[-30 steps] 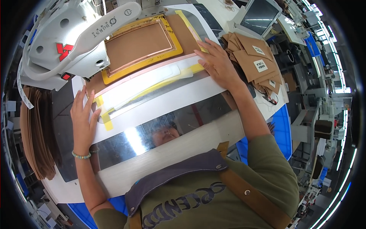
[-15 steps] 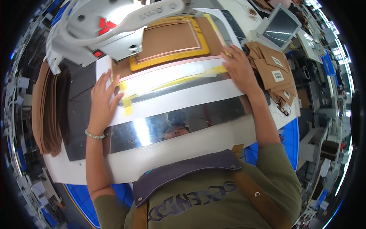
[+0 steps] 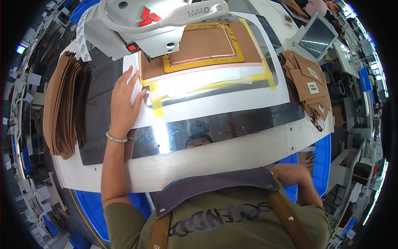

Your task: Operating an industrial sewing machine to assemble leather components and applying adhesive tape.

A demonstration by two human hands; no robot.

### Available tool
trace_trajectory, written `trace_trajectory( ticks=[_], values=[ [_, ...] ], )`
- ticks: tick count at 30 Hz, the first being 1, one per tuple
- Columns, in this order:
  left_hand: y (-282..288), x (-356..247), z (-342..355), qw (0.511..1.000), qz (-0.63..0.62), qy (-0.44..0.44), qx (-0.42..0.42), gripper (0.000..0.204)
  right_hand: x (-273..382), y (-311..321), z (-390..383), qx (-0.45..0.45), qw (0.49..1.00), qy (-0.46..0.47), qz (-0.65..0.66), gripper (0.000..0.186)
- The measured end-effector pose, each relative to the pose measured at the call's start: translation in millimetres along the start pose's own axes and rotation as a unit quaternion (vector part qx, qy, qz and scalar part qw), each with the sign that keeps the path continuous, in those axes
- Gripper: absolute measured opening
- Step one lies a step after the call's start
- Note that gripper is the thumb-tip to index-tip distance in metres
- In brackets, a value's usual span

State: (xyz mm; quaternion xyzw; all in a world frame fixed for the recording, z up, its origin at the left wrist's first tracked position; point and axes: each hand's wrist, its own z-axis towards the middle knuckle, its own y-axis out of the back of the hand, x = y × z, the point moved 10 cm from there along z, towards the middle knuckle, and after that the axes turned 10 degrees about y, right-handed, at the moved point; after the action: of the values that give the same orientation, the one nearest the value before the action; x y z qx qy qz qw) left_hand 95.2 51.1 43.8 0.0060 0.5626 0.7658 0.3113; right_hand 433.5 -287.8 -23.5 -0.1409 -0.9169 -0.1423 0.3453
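Note:
My left hand lies flat, fingers apart, on the left end of a white template plate edged with yellow tape. The plate holds a brown leather panel in a yellow frame, under the white sewing machine head. A beaded bracelet is on that wrist. My right hand is off the table, low beside my body near a blue bin. It is blurred, and I cannot see whether it holds anything.
A thick stack of brown leather pieces stands at the table's left on a dark mat. A pile of labelled brown pieces lies at the right, below a tilted screen. A shiny metal strip runs along the white table edge.
My right hand left the plate's right end and dropped beside my body. The left hand stays on the plate. The view has shifted, so the machine head sits nearer the middle.

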Motion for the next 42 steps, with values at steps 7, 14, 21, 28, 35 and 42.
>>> trace_trajectory(
  ticks=[7, 14, 21, 28, 35, 42],
  values=[
    [15.4, 3.2, -1.8, 0.998, -0.046, 0.010, -0.047, 0.033, -32.6, -0.7, 61.3, -0.329, 0.927, 0.047, 0.175, 0.037],
    [11.4, 1.6, -3.7, 0.998, -0.044, -0.012, -0.050, 0.033, -41.8, 0.4, 99.5, -0.380, 0.892, 0.107, 0.223, 0.038],
    [17.7, -9.4, -6.2, 0.997, -0.039, -0.043, -0.054, 0.034, -37.4, 1.2, 115.9, -0.375, 0.891, 0.116, 0.230, 0.039],
    [9.1, -10.1, -7.6, 0.998, -0.036, -0.048, -0.021, 0.040, -41.6, -11.3, 133.5, -0.370, 0.887, 0.107, 0.255, 0.041],
    [3.7, -12.2, -9.7, 0.999, -0.031, -0.041, 0.011, 0.036, -33.1, -17.4, 153.9, -0.375, 0.881, 0.129, 0.259, 0.042],
    [-0.2, -6.4, -11.1, 0.997, -0.049, -0.048, 0.027, 0.036, -24.4, -22.6, 167.6, -0.378, 0.878, 0.136, 0.260, 0.043]
  ],
)
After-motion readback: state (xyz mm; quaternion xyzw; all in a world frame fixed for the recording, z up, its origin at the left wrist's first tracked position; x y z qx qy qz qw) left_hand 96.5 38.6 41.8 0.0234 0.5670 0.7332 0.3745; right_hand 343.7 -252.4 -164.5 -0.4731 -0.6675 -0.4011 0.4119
